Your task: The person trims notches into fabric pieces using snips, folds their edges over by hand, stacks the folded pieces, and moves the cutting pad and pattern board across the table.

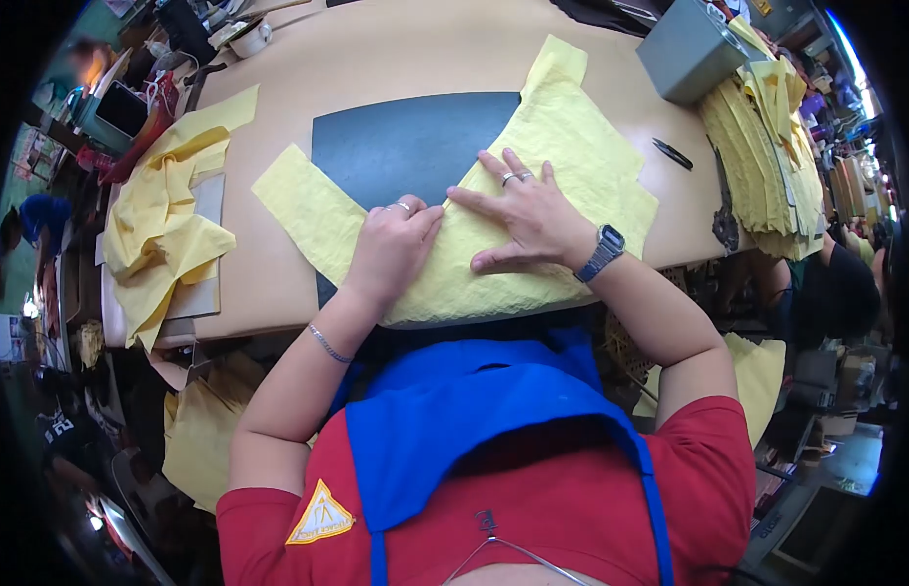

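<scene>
A yellow cloth piece with a curved inner edge lies over a dark board on the table. My right hand, wearing a ring and a wristwatch, rests flat on the cloth with its fingers spread. Just left of it, my left hand is closed, its thumb and fingers pinched at the cloth's curved edge. The tip of my right index finger is close to that pinch. One strip of the cloth extends to the upper left, another to the upper right.
Crumpled yellow cloth lies at the table's left. On the right are a black tool, a grey metal box and stacked yellow pieces. A cup stands at the back left. Other people are at both sides.
</scene>
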Demonstrator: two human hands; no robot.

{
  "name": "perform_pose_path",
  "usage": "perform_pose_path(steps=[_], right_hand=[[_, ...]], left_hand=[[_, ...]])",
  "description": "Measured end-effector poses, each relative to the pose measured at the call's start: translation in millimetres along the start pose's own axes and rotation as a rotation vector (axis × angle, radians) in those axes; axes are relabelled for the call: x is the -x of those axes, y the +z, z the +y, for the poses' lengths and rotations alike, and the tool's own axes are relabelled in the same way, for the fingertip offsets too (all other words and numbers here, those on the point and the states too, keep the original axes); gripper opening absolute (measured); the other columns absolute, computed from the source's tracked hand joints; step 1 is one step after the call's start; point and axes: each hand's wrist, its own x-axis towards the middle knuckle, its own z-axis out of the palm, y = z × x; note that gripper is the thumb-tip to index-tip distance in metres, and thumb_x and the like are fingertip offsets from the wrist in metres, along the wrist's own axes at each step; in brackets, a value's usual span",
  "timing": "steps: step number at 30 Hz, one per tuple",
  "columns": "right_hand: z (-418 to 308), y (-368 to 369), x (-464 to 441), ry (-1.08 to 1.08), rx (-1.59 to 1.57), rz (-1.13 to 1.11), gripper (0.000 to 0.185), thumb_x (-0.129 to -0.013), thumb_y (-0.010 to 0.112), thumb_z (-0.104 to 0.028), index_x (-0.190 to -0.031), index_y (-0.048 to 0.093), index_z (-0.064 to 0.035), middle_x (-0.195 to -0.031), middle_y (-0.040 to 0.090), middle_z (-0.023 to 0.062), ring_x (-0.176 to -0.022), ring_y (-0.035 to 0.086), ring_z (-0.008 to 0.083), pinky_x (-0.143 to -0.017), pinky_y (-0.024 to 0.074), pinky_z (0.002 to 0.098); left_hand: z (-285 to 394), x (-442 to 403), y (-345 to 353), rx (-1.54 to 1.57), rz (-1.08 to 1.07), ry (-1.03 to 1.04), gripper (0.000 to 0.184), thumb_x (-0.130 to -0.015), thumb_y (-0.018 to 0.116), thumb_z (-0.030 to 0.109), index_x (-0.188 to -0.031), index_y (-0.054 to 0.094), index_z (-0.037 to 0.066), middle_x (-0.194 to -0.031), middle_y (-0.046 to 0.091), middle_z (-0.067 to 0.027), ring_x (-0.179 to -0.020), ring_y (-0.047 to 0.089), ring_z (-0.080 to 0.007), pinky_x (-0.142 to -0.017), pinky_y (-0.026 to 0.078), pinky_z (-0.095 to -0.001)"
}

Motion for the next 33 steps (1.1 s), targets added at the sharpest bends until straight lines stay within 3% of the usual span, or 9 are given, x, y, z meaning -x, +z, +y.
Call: perform_pose_path(steps=[3, 6, 8, 10, 13, 16, 19, 25, 33], right_hand=[[14, -1, -3, 0.160, 0.047, 0.056, 0.084, -0.078, 0.051, -0.079, -0.142, 0.049, -0.0254, -0.148, 0.038, 0.0238, -0.140, 0.032, 0.0425, -0.102, 0.0245, 0.0738], [20, 0, -7, 0.157, 0.096, 0.178, 0.074, -0.084, 0.053, -0.070, -0.138, 0.052, -0.0191, -0.145, 0.042, 0.0221, -0.136, 0.039, 0.0379, -0.101, 0.0293, 0.0712], [6, 5, -11, -0.081, -0.194, 0.305, 0.057, -0.086, 0.065, -0.050, -0.125, 0.059, -0.0077, -0.126, 0.058, 0.0184, -0.117, 0.056, 0.0349, -0.101, 0.0430, 0.0468], [-13, 4, -11, -0.160, -0.263, 0.219, 0.055, -0.086, 0.066, -0.046, -0.122, 0.060, -0.0046, -0.120, 0.061, 0.0190, -0.114, 0.058, 0.0356, -0.099, 0.0451, 0.0413], [-12, 14, -11, -0.177, -0.218, 0.277, 0.050, -0.087, 0.067, -0.041, -0.125, 0.060, -0.0085, -0.118, 0.060, 0.0171, -0.110, 0.057, 0.0333, -0.095, 0.0469, 0.0415], [-14, 9, -11, -0.160, -0.228, 0.219, 0.050, -0.087, 0.067, -0.041, -0.126, 0.061, -0.0105, -0.119, 0.059, 0.0196, -0.111, 0.057, 0.0351, -0.096, 0.0462, 0.0427], [-18, 4, -9, -0.210, -0.162, 0.222, 0.050, -0.087, 0.066, -0.044, -0.127, 0.061, -0.0148, -0.119, 0.058, 0.0229, -0.112, 0.056, 0.0379, -0.097, 0.0451, 0.0443], [-25, -2, -8, -0.152, -0.173, 0.126, 0.055, -0.085, 0.065, -0.052, -0.129, 0.061, -0.0197, -0.124, 0.054, 0.0264, -0.116, 0.054, 0.0404, -0.097, 0.0454, 0.0471], [-36, -13, -8, -0.149, -0.090, 0.035, 0.063, -0.082, 0.064, -0.062, -0.134, 0.057, -0.0281, -0.125, 0.051, 0.0281, -0.114, 0.055, 0.0413, -0.085, 0.0517, 0.0508]], left_hand=[[1, 0, 0, -0.038, -0.010, 0.012, 0.011, -0.088, 0.065, 0.012, -0.096, 0.071, 0.007, -0.087, 0.065, -0.0059, -0.073, 0.061, -0.0259, -0.069, 0.046, -0.0372], [0, -1, 1, -0.050, -0.018, 0.015, 0.011, -0.089, 0.064, 0.013, -0.095, 0.071, 0.007, -0.088, 0.065, -0.0057, -0.074, 0.061, -0.0254, -0.071, 0.045, -0.0367], [0, -1, 0, -0.034, -0.025, 0.002, 0.011, -0.089, 0.064, 0.014, -0.095, 0.071, 0.007, -0.088, 0.066, -0.0056, -0.076, 0.062, -0.0254, -0.076, 0.045, -0.0376], [-1, -2, -3, 0.002, -0.047, -0.020, 0.013, -0.089, 0.064, 0.016, -0.095, 0.071, 0.007, -0.088, 0.066, -0.0058, -0.080, 0.062, -0.0257, -0.085, 0.046, -0.0396], [0, -2, -17, 0.020, -0.137, -0.183, 0.015, -0.089, 0.065, 0.020, -0.095, 0.072, 0.008, -0.089, 0.066, -0.0057, -0.085, 0.063, -0.0260, -0.102, 0.039, -0.0503], [-2, -4, -31, 0.049, -0.285, -0.338, 0.015, -0.088, 0.066, 0.022, -0.094, 0.073, 0.010, -0.089, 0.067, -0.0057, -0.087, 0.064, -0.0263, -0.109, 0.027, -0.0612], [-6, -1, -34, -0.015, -0.297, -0.269, 0.012, -0.088, 0.066, 0.022, -0.093, 0.073, 0.013, -0.088, 0.067, -0.0028, -0.088, 0.064, -0.0236, -0.110, 0.025, -0.0629], [-16, 8, -32, -0.299, -0.190, 0.127, 0.013, -0.090, 0.061, 0.021, -0.092, 0.073, 0.019, -0.087, 0.063, 0.0020, -0.090, 0.063, -0.0171, -0.110, 0.026, -0.0660], [-40, 13, -50, -0.330, -0.212, 0.205, 0.012, -0.088, 0.061, 0.020, -0.091, 0.073, 0.022, -0.089, 0.062, 0.0053, -0.090, 0.064, -0.0145, -0.111, 0.024, -0.0680]])
